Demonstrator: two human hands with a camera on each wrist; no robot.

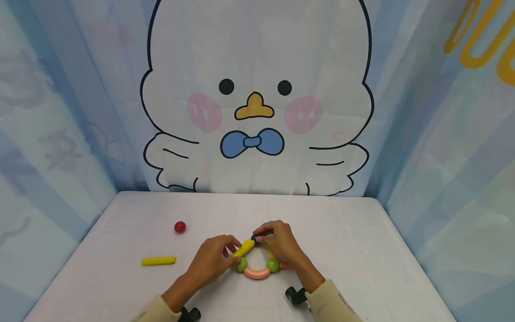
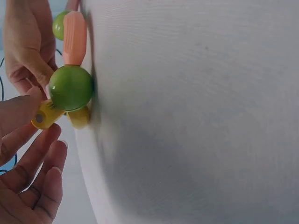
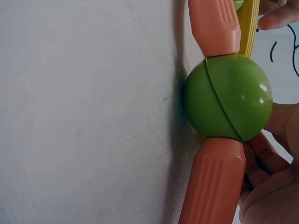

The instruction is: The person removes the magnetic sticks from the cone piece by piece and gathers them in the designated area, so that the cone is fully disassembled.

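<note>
Left hand (image 1: pixel 211 261) pinches the yellow rod (image 1: pixel 243 248) in its grip; the rod's long axis slants up and away from that grip toward the dark blue ball (image 1: pixel 255 237), which the right hand (image 1: pixel 281 245) grasps with curled fingertips. Below both grips, on the counter (image 1: pixel 362 250), two green balls (image 1: pixel 241 265) flank a curved pink piece (image 1: pixel 256 273). A spare yellow rod (image 1: pixel 158 260) lies well apart, nearer the left hand.
</note>
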